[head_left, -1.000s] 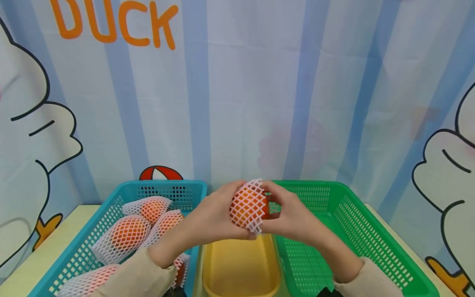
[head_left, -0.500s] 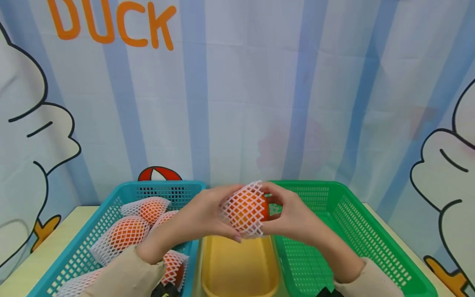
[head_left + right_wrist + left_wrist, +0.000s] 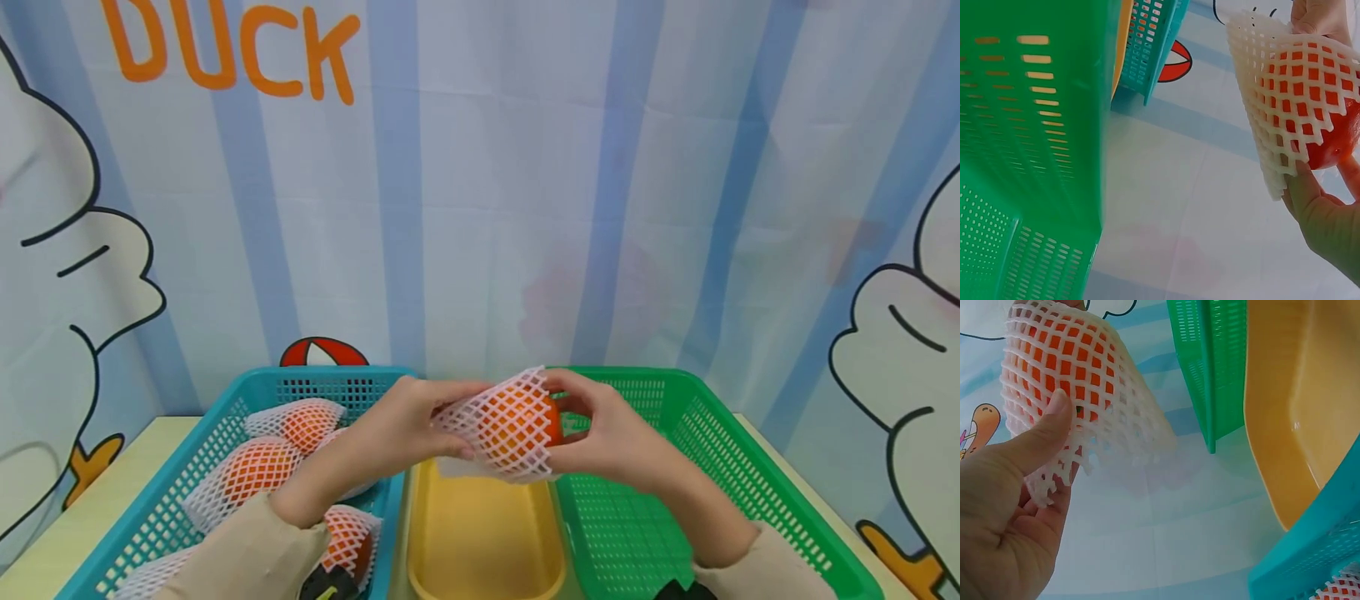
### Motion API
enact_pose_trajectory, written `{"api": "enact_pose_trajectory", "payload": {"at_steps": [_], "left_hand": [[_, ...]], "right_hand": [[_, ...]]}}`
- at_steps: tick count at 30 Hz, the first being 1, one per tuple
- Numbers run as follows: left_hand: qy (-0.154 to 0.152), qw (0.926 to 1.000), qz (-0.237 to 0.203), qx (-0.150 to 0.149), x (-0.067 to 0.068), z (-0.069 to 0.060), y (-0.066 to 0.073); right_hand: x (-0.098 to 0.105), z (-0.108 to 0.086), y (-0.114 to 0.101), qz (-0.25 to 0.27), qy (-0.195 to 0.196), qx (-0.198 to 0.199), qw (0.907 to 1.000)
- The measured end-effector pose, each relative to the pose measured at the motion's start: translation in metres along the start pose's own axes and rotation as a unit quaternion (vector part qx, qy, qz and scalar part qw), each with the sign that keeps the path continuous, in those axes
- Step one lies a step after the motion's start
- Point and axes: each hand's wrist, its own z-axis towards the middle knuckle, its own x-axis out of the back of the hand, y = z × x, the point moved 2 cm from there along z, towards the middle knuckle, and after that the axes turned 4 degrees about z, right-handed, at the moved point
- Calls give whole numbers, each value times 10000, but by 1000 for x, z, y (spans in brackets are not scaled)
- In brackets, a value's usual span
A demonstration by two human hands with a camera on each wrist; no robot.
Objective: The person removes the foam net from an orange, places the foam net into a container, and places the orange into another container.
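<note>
A shiny red tomato [image 3: 1335, 140] sits partly inside a white foam net sleeve [image 3: 517, 425], held up above the yellow tray. Its bare end sticks out of the sleeve on the right. My left hand [image 3: 405, 417] pinches the loose left end of the sleeve; in the left wrist view the thumb [image 3: 1050, 422] presses on the mesh. On the other side, my right hand [image 3: 611, 437] grips the tomato's right end between thumb and fingers, at the sleeve's rim. A small dark green spot shows through the mesh in the left wrist view.
At the left a blue basket [image 3: 392, 517] holds several net-wrapped red fruits [image 3: 262, 471]. A yellow tray [image 3: 487, 533] stands in the middle, with a green basket [image 3: 630, 525] on its right. Behind them hangs a striped cloth [image 3: 495, 208] with duck drawings.
My left hand has slid left off the tomato's side onto the sleeve's tail, which now stretches out leftward. The right hand has shifted slightly right with the tomato.
</note>
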Motion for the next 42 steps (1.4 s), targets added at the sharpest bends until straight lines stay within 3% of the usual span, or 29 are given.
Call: {"api": "enact_pose_trajectory", "payload": {"at_steps": [9, 34, 42], "left_hand": [[-9, 9998, 201, 55, 2, 3, -5], [10, 9991, 222, 351, -7, 14, -26], [-12, 9969, 323, 712, -12, 18, -36]], "right_hand": [[12, -5, 0, -188, 173, -93, 9996], [40, -8, 15, -315, 191, -10, 9993], [50, -10, 19, -362, 271, -285, 9986]]}}
